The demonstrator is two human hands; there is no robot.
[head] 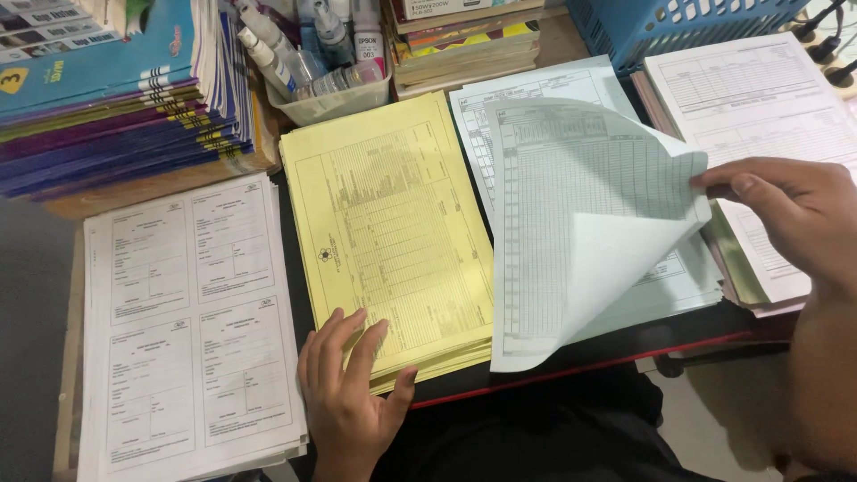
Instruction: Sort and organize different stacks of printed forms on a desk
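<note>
My right hand (pixel 790 219) pinches the upper right corner of a pale blue-green printed sheet (pixel 571 205) and lifts it off its pile (pixel 687 286); the sheet curls, its lower right corner folded over. My left hand (pixel 348 384) lies flat, fingers spread, on the lower edge of the yellow pile of forms (pixel 384 223) in the middle of the desk. The two hands are well apart.
A white pile of forms (pixel 187 330) lies at the left, another white pile (pixel 759 107) at the right. Behind are stacked notebooks (pixel 107 98), a clear tub of bottles (pixel 326 62), books (pixel 464 45) and a blue basket (pixel 669 22). The desk's red front edge (pixel 580 366) runs below.
</note>
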